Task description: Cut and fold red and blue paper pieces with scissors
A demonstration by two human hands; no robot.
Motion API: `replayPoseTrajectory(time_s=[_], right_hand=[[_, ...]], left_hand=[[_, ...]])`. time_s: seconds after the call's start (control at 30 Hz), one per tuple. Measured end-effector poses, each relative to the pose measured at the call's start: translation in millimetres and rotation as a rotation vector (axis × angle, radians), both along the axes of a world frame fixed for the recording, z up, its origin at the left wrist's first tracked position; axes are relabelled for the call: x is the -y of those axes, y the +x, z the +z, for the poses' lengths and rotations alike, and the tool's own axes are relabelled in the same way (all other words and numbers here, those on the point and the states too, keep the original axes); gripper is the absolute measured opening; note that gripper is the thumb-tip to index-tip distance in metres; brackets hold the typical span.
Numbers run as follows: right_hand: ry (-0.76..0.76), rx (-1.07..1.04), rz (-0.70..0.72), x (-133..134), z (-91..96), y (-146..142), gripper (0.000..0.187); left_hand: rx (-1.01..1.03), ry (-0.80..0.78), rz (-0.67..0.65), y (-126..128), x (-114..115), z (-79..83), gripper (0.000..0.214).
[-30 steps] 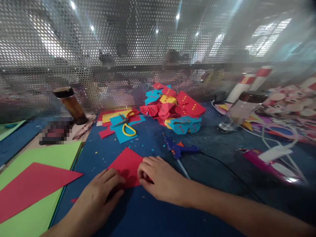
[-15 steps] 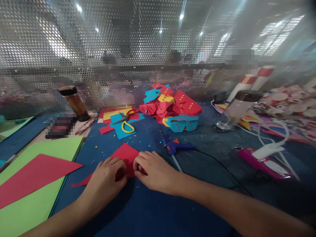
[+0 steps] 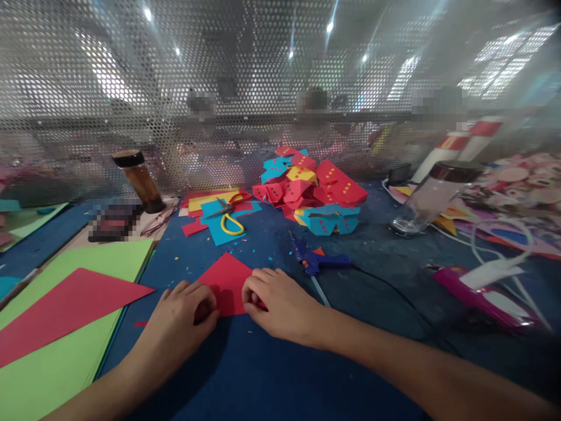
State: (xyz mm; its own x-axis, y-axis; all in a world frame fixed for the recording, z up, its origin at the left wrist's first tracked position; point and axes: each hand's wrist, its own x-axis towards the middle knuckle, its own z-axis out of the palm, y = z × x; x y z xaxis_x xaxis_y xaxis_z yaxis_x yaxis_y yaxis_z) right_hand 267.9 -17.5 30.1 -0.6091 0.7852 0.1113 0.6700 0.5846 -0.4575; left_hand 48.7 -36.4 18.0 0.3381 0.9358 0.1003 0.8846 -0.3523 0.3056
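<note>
A sheet of red paper [image 3: 228, 280] lies on the blue table in front of me, its far corner pointing away. My left hand [image 3: 186, 313] is closed with curled fingers on the paper's left side. On the right side, my right hand [image 3: 274, 304] pinches the near edge between thumb and fingers. Both hands cover the paper's side parts; a thin red tip [image 3: 141, 324] shows left of my left hand. A blue glue gun [image 3: 322, 260] rests just beyond my right hand, its glue stick pointing toward me.
Scissors [image 3: 232, 224] with yellow and red handles lie on coloured paper scraps. Folded paper pieces [image 3: 307, 190] form a heap behind. Green sheets [image 3: 48, 374] bear another red piece [image 3: 74, 307] at left. A clear bottle [image 3: 416, 202] and magenta glue gun-like device [image 3: 482, 298] are at right.
My left hand has slid slightly left along the red paper, covering more of its left end. My right hand keeps its grip. The whole view has shifted a little.
</note>
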Motion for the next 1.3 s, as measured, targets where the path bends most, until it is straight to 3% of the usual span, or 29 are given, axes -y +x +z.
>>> replayPoseTrajectory(time_s=[0.37,1.3], right_hand=[[-0.025,0.003,0.006,-1,2.5,0,0.009],[-0.029,-0.020,0.006,-3,-3.9,2,0.008]], left_hand=[[0.032,0.032,-0.002,-14,5,0.1,0.011],[0.003,-0.085,0.045,-36,3,-2.1,0.014]])
